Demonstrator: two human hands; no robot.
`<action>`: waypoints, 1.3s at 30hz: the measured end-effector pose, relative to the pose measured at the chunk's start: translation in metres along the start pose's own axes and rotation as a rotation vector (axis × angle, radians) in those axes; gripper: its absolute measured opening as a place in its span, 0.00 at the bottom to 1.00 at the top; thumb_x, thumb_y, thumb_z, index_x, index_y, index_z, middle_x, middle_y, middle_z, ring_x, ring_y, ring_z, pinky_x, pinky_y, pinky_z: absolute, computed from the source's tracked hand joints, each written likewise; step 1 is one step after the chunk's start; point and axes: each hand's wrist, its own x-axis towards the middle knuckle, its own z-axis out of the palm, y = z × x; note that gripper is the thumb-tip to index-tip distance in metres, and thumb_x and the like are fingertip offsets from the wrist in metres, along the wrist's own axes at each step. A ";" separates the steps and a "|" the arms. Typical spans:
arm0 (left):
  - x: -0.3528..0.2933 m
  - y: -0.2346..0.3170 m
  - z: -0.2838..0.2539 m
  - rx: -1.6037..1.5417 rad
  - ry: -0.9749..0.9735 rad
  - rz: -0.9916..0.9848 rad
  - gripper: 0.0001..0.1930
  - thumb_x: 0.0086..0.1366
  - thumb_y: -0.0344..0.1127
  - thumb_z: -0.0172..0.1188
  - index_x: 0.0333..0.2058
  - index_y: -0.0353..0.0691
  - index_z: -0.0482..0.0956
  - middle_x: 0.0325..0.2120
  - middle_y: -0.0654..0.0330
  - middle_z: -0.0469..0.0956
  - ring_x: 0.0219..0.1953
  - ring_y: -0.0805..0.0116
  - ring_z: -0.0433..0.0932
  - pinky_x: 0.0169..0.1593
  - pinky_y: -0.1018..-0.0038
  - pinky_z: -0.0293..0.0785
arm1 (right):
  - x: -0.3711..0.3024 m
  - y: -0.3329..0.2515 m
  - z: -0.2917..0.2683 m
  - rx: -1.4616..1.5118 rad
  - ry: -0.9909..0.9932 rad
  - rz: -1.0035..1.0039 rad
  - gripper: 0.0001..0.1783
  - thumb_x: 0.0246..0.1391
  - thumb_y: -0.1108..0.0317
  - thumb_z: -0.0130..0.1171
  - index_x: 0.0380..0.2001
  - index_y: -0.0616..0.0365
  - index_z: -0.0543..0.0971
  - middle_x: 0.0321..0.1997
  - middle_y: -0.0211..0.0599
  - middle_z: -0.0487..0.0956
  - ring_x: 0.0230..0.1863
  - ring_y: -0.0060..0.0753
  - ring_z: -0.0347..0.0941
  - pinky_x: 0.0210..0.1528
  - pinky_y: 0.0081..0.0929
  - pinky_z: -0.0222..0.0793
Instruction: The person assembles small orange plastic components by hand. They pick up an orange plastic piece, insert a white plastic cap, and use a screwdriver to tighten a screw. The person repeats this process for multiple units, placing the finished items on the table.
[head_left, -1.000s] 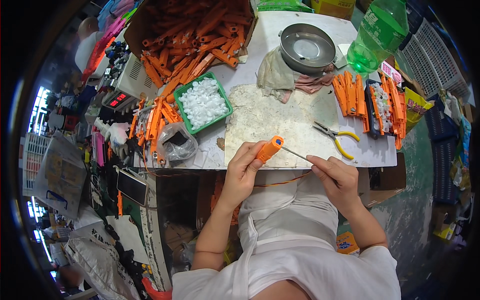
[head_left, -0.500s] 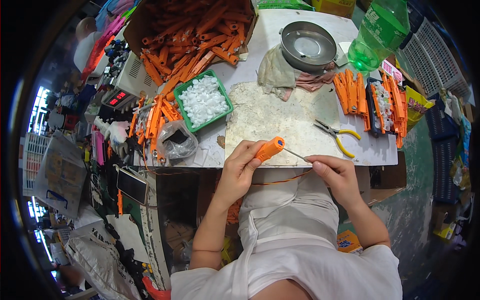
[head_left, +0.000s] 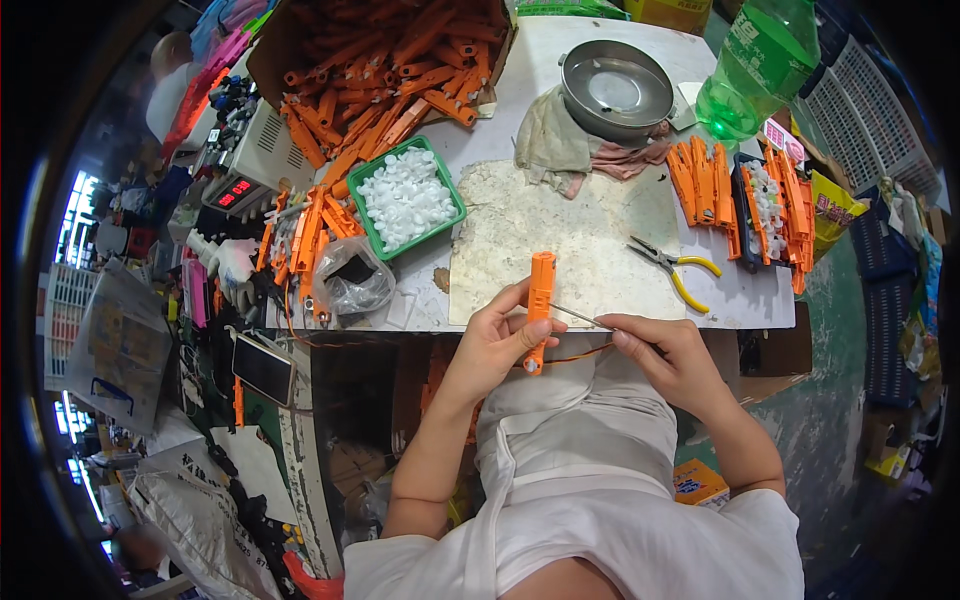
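While I had the left hand (head_left: 485,350) gripping: its thumb and fingers were clamped round the lower half of the orange part (head_left: 541,285), above the lap (head_left: 575,425) and reaching over the near edge of the table (head_left: 745,307).
Right hand (head_left: 668,355): I had thumb and fingertips together on one end of a metal rod (head_left: 580,316); its other end pointed at the orange part's side, though whether it touched I could not tell.
Change: half a second earlier the blue-marked end had faced the rod; now the part had swung lengthwise, one end toward the table, the other toward the lap. I judged that this offered the rod the side instead of the end.
Wire (head_left: 572,358): it crossed the lap, just below the rod.
Board (head_left: 610,235): pale and worn, it lay flat beyond the hands.
Pliers (head_left: 660,262): yellow-handled, these rested untouched near its right edge.
Green tray (head_left: 425,237): it stood at the board's left, full of white pieces (head_left: 405,195).
Bowl (head_left: 618,128): metal, it sat farther off, beside a crumpled rag (head_left: 548,145).
Heap of orange parts (head_left: 390,80): far left, it looked unchanged.
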 end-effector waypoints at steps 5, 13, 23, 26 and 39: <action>0.000 -0.001 0.002 0.003 -0.004 -0.005 0.31 0.62 0.30 0.59 0.61 0.28 0.57 0.46 0.55 0.71 0.42 0.64 0.79 0.42 0.74 0.79 | 0.000 0.002 -0.004 -0.028 -0.029 0.012 0.14 0.58 0.68 0.53 0.45 0.61 0.78 0.22 0.42 0.77 0.19 0.29 0.72 0.26 0.23 0.67; -0.003 -0.002 0.006 0.126 0.016 -0.029 0.27 0.62 0.29 0.59 0.58 0.28 0.63 0.41 0.61 0.68 0.38 0.67 0.80 0.39 0.78 0.78 | 0.009 0.006 -0.018 0.384 -0.264 0.445 0.15 0.61 0.65 0.51 0.44 0.66 0.78 0.30 0.34 0.82 0.26 0.17 0.72 0.29 0.22 0.67; 0.001 -0.003 0.011 0.099 0.077 -0.017 0.27 0.62 0.27 0.59 0.59 0.28 0.61 0.39 0.63 0.65 0.37 0.72 0.78 0.39 0.80 0.77 | -0.008 0.015 0.000 -0.655 -0.026 -0.378 0.21 0.47 0.75 0.59 0.47 0.62 0.73 0.22 0.38 0.75 0.22 0.36 0.74 0.22 0.29 0.68; 0.003 -0.016 0.010 0.015 0.108 0.023 0.28 0.62 0.30 0.59 0.58 0.27 0.60 0.41 0.58 0.70 0.37 0.70 0.79 0.40 0.78 0.77 | -0.009 0.020 0.006 -0.449 0.050 -0.350 0.17 0.50 0.74 0.57 0.46 0.62 0.75 0.23 0.40 0.76 0.22 0.37 0.75 0.22 0.28 0.68; 0.004 -0.021 0.009 -0.044 0.142 0.037 0.28 0.62 0.33 0.60 0.57 0.29 0.61 0.43 0.53 0.73 0.39 0.65 0.80 0.42 0.74 0.78 | -0.005 0.004 -0.004 -0.074 -0.226 0.142 0.12 0.57 0.68 0.54 0.42 0.61 0.78 0.22 0.46 0.76 0.20 0.35 0.71 0.27 0.27 0.66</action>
